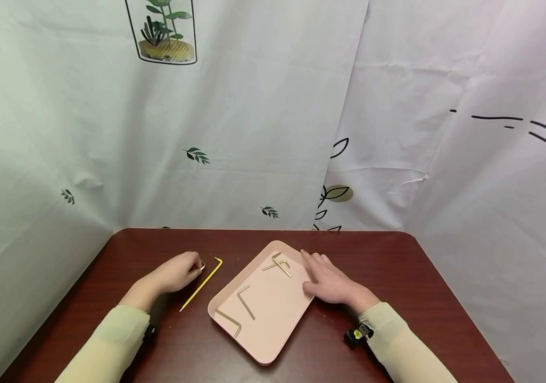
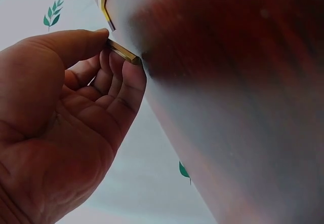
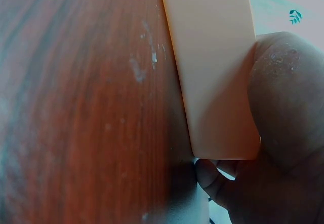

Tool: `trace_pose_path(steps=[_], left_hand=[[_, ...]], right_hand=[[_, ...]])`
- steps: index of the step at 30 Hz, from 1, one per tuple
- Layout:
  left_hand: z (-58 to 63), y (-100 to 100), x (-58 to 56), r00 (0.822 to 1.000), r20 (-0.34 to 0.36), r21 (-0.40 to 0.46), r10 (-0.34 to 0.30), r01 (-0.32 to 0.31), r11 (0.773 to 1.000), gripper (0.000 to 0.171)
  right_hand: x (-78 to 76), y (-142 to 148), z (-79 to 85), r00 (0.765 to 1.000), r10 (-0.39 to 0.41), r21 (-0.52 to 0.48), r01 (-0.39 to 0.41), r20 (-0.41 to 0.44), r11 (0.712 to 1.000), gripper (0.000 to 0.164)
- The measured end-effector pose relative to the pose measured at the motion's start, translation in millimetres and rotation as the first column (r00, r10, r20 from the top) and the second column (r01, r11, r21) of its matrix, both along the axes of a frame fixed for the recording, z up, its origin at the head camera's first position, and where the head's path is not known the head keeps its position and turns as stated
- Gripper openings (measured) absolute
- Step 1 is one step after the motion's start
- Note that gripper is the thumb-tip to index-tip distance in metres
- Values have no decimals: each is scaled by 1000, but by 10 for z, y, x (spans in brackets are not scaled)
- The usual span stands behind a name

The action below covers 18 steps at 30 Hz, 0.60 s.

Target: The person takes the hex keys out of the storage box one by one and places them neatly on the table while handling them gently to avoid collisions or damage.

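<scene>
My left hand (image 1: 177,272) pinches a small brass-coloured hex key (image 2: 124,51) between thumb and fingers, low over the table's left side. Most of that key is hidden by the hand in the head view. Just right of this hand lies a long yellow hex key (image 1: 202,283) on the tabletop. The pink tray (image 1: 273,319) sits slantwise in the middle with several brass-coloured hex keys (image 1: 246,303) in it, two of them crossed near its far end. My right hand (image 1: 330,279) holds the tray's right corner, thumb (image 3: 283,97) over the rim and other fingers outside.
The dark red wooden table (image 1: 436,319) has rounded far corners. White patterned cloth (image 1: 254,106) hangs behind it and on both sides. A black wrist device (image 1: 358,335) is strapped at the right sleeve.
</scene>
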<state>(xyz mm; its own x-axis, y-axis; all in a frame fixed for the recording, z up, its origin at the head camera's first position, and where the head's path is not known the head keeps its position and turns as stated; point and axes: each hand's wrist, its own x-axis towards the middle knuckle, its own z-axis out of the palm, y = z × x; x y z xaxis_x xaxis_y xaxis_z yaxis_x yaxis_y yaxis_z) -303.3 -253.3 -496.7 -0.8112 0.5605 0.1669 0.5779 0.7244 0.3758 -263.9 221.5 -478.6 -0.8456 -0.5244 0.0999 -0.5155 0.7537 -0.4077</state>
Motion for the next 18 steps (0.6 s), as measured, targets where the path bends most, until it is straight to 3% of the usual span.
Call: trace_pose_path(steps=[2, 6, 9, 18], left_hand=[[-59, -23, -60, 999, 26, -18, 21, -21, 1000, 8], [-433, -172, -341, 999, 0, -48, 32, -32, 998, 9], [-494, -182, -410, 999, 12, -73, 53, -52, 996, 10], [-437, -112, -398, 996, 42, -132, 84, -78, 988, 7]], right_hand=[[1, -1, 3, 1000, 0, 1, 0, 1, 1000, 89], [0, -3, 3, 1000, 2, 5, -2, -3, 1000, 89], [-5, -3, -1, 1000, 1, 10, -1, -4, 1000, 89], [-14, 5, -14, 1000, -2, 11, 2, 4, 1000, 89]])
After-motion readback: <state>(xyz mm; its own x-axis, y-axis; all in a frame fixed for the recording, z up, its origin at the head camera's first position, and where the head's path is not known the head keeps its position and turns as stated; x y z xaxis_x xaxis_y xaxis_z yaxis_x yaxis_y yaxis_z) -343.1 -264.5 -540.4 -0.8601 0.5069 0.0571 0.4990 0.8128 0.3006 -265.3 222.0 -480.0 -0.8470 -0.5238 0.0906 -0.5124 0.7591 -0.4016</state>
